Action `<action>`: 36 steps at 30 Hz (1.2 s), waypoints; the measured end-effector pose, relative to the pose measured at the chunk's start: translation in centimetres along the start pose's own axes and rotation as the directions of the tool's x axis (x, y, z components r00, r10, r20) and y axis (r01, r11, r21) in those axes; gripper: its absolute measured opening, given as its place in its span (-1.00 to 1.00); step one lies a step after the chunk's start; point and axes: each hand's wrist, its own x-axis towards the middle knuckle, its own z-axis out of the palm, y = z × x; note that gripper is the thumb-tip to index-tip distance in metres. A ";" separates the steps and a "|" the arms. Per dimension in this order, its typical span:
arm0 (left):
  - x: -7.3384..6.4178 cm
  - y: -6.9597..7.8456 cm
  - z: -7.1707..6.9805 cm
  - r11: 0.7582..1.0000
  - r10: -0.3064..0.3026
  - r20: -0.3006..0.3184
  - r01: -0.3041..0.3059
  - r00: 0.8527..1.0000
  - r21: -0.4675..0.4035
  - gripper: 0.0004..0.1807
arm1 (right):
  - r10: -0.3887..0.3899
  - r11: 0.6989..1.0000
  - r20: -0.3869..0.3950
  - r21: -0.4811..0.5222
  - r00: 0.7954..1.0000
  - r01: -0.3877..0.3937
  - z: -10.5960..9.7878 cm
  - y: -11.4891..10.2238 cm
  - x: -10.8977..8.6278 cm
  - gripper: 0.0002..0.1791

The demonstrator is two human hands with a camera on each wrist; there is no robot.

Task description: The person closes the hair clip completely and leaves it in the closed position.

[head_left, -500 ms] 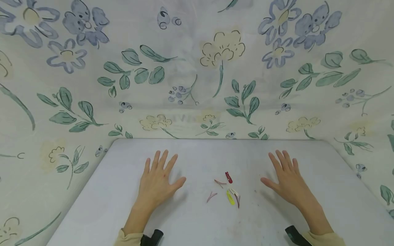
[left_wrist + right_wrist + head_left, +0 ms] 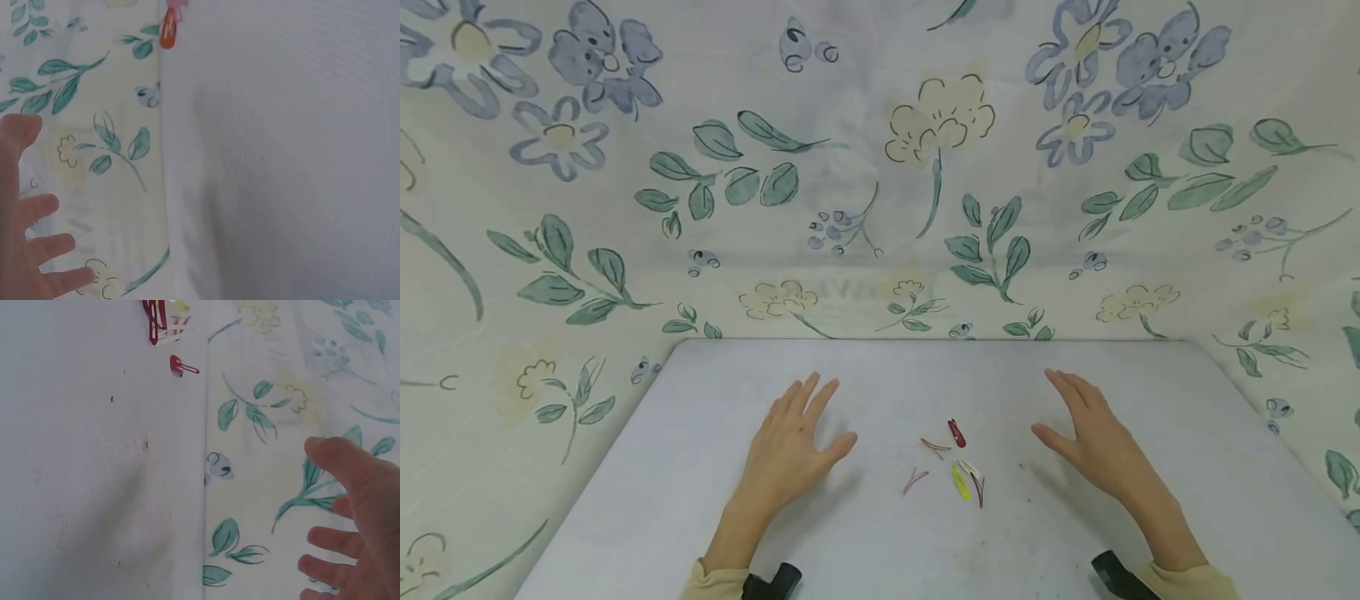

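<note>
Several small snap hair clips lie in a loose group on the white table. A red clip [image 2: 957, 433] is farthest back, with a reddish-brown clip [image 2: 936, 447], splayed apart, close to it. Nearer the front are a yellow clip [image 2: 961, 482], a white clip [image 2: 970, 469] and a dark splayed clip [image 2: 979, 489]; a pink splayed clip [image 2: 914, 481] lies to their left. My left hand [image 2: 790, 446] hovers left of the group, fingers spread and holding nothing. On the other side, my right hand [image 2: 1093, 442] is raised too, fingers extended, touching no clip.
The white tabletop [image 2: 880, 375] meets a flower-patterned cloth [image 2: 850, 292] along its back edge, and the cloth also shows at both sides. Dark wrist devices [image 2: 775, 581] sit by the sleeves. Tiny dark specks [image 2: 112, 399] dot the table in the right wrist view.
Both hands have turned slightly and their fingers have drawn closer together. The left hand has shifted a little to the right. The clips lie where they were.
</note>
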 end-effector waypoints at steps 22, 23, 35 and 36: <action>0.6 1.1 0.3 0.979 0.032 0.034 -0.024 0.999 -0.203 -0.33 | 0.090 0.989 0.027 0.111 0.996 -0.093 1.7 -1.3 0.2 -0.32; 0.6 1.1 0.3 0.977 0.025 0.042 -0.016 0.999 -0.212 -0.34 | 0.090 0.989 0.032 0.114 0.995 -0.093 1.8 -1.5 0.2 -0.34; 1.2 1.0 1.1 0.947 -0.022 0.177 0.077 0.984 -0.311 -0.33 | 0.077 0.993 0.071 0.086 0.994 -0.083 3.8 -2.6 0.2 -0.46; 1.4 1.1 1.2 0.946 -0.014 0.184 0.073 0.983 -0.316 -0.33 | 0.075 0.993 0.076 0.088 0.994 -0.081 3.9 -2.7 0.3 -0.46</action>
